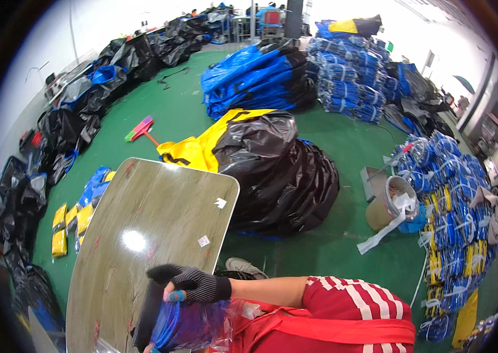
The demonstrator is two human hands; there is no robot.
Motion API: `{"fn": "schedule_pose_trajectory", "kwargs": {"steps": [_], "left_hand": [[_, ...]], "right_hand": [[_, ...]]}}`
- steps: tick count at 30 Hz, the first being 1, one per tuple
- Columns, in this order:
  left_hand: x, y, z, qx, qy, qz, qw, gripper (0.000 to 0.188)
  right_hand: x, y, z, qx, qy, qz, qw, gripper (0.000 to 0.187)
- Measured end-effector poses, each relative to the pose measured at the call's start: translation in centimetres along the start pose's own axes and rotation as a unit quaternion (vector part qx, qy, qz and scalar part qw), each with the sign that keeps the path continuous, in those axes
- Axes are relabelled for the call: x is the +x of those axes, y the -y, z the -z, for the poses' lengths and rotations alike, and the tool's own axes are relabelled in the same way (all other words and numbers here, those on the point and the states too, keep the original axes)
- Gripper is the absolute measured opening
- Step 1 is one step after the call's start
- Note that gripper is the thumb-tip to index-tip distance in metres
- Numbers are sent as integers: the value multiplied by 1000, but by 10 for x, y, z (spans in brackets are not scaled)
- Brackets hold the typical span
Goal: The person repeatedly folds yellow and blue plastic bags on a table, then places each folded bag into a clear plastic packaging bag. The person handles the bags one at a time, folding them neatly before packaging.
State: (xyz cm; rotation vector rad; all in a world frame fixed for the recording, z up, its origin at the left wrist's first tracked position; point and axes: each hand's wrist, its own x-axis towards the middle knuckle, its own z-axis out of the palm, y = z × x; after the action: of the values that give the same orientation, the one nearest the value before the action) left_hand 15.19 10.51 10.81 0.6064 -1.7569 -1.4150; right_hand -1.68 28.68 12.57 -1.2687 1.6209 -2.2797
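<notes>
My right hand [193, 285], in a dark knitted glove with bare fingertips and blue wrapping on one finger, is closed over the upper edge of a folded blue and black tarp [184, 323]. Clear plastic film covers part of this bundle near my red apron. It is held over the near end of a wood-patterned table [160, 206]. Only a fingertip of my left hand [149, 348] shows at the lower edge, against the bundle; its other fingers are out of sight.
A large black and yellow tarp heap [278, 170] lies past the table, a blue one [249, 79] farther back. Tied blue bundles [455, 223] and a bucket [384, 209] stand right. Yellow packets [59, 238] and a broom [141, 128] lie left.
</notes>
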Motion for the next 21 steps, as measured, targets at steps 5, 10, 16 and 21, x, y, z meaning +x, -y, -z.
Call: {"fn": "schedule_pose_trajectory", "kwargs": {"steps": [5,10,16,21], "left_hand": [[-2,-16,-10,18,-17,4,1000,26],[5,-47,-21,74,-22,-18,997,33],[27,-61,-20,156,-42,-49,986,42],[49,-49,-12,266,-54,-198,942,32]], "right_hand": [[9,15,6,-136,3,-41,990,19],[13,22,-1,-221,-35,13,975,13],[32,32,-7,-210,-50,-25,976,19],[50,45,-2,-281,17,-171,944,19]]}}
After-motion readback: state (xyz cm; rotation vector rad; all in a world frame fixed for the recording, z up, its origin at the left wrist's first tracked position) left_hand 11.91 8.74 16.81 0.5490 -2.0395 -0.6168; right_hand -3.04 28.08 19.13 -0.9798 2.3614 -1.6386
